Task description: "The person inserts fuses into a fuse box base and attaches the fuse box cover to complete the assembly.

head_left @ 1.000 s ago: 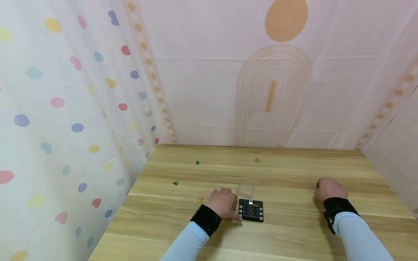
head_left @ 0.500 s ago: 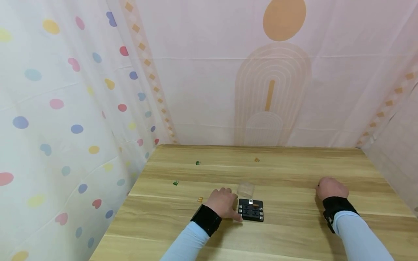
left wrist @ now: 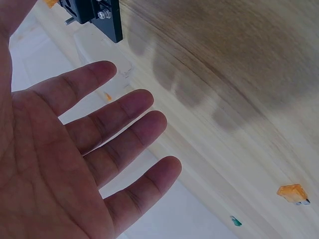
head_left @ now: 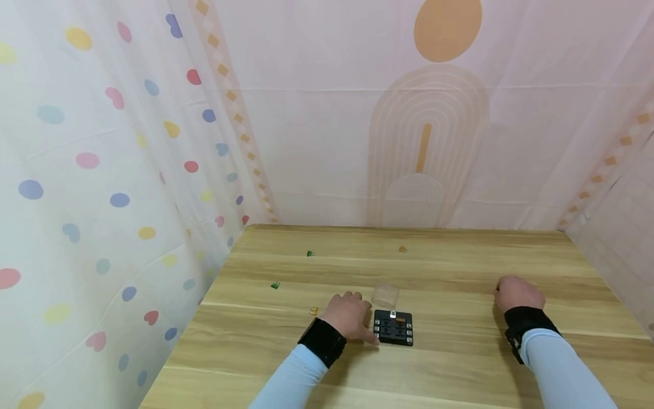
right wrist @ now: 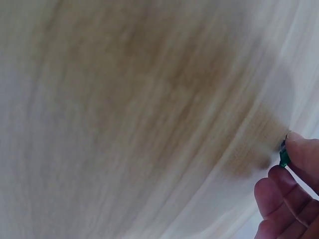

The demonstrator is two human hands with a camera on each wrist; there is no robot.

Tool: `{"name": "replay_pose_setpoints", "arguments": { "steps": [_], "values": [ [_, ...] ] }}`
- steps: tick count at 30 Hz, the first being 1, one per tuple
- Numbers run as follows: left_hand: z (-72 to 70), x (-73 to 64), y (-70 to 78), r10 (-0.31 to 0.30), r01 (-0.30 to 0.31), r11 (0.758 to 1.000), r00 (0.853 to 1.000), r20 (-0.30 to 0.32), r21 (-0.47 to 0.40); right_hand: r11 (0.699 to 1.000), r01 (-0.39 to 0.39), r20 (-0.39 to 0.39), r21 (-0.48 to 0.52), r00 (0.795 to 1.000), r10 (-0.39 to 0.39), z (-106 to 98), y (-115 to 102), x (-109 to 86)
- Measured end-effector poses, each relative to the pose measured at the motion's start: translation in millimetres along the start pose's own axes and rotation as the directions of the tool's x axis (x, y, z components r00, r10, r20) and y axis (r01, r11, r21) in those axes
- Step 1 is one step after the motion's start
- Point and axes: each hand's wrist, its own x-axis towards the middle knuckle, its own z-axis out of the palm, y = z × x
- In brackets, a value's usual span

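Note:
A black fuse block point(head_left: 393, 328) lies on the table with screw terminals along both sides and one small orange piece seated near its top. My left hand point(head_left: 347, 315) is just to its left, fingers spread and extended, the thumb at the block's lower left edge; whether it touches cannot be told. In the left wrist view the palm shows nothing held. Off to the right, my right hand point(head_left: 518, 293) is above the table. Its thumb and fingertips pinch a small green blade fuse point(right wrist: 284, 155), hidden in the head view. A clear plastic cover point(head_left: 385, 295) lies behind the block.
Two green blade fuses, one nearer point(head_left: 275, 285) and one farther back point(head_left: 310, 253), lie on the left of the wooden table point(head_left: 460, 369). An orange fuse point(head_left: 314, 311) is beside my left hand, another orange fuse point(head_left: 402, 249) near the back edge. Curtains point(head_left: 327, 142) border the table.

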Motion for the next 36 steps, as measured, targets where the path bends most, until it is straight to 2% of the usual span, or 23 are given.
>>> {"name": "replay_pose_setpoints", "arguments": {
  "steps": [20,29,36],
  "values": [
    [-4.4,6.2,3.9,0.023,-0.023,1.000,0.999,-0.022,0.006,1.000,0.014,-0.021,0.000,1.000,-0.014,-10,-7,-4.4],
    [-4.5,9.4,4.4,0.027,-0.027,1.000,0.999,-0.026,0.014,0.999,0.038,-0.048,0.018,0.998,-0.037,-4,-10,-2.8],
    [-3.9,12.2,5.5,0.021,-0.020,1.000,0.999,-0.028,0.013,0.998,0.067,-0.059,0.020,0.996,-0.066,-1,-20,-4.3]
  ]
}}
